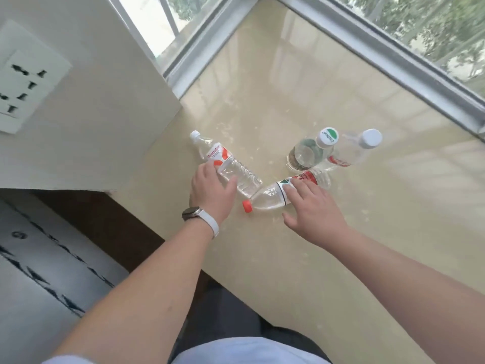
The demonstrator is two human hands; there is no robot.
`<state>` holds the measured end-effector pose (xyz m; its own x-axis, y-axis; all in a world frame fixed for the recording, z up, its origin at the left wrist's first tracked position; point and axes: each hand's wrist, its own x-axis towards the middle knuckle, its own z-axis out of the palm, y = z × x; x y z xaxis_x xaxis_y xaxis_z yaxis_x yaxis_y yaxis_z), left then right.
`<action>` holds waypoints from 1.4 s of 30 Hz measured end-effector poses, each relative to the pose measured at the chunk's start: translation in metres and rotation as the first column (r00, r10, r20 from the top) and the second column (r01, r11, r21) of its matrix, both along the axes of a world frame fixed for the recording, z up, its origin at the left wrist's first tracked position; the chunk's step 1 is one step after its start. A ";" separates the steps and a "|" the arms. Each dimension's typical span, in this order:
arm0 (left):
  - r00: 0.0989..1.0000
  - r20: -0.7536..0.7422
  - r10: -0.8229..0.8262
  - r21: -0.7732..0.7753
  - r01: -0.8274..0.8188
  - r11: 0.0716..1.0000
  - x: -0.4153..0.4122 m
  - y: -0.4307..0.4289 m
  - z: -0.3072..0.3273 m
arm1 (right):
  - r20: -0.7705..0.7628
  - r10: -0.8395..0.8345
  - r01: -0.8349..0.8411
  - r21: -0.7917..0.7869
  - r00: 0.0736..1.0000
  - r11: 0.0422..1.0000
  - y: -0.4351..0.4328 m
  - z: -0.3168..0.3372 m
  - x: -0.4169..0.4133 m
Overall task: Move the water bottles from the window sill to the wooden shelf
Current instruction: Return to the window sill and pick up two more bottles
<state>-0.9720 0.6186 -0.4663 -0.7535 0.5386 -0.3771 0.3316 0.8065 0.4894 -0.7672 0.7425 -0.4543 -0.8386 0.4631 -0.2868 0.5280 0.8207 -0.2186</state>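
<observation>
Window sill (pixel 354 206): glossy beige slab filling the centre and right of the frame, bounded above by a grey window frame (pixel 393 56).

Four water bottles, grouped mid-frame on the sill:
- White-capped bottle (pixel 228 164), lying on its side, cap toward upper left, orange-and-white label.
- Orange-capped bottle (pixel 278 194), lying on its side, cap toward lower left, red-and-white label.
- Green-topped bottle (pixel 309 152), upright, just above the orange-capped one.
- Plain white-topped bottle (pixel 351 151), upright, touching the green-topped one on its right.

Left hand (pixel 211 191): forearm reaching up from lower left, wristwatch (pixel 200 216) on a white strap; palm down over the white-capped bottle, fingers (pixel 210 168) curling around its middle, grip not fully closed.

Right hand (pixel 313 210): forearm entering from lower right, palm down, fingers spread open, fingertips resting on the orange-capped bottle's label.

Wall socket (pixel 23 82): upper left.
</observation>
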 end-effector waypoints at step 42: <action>0.880 0.411 0.240 0.482 -0.433 0.762 -0.003 -0.027 0.105 | -0.242 -0.511 0.423 -0.337 0.825 0.841 -0.096 0.061 0.051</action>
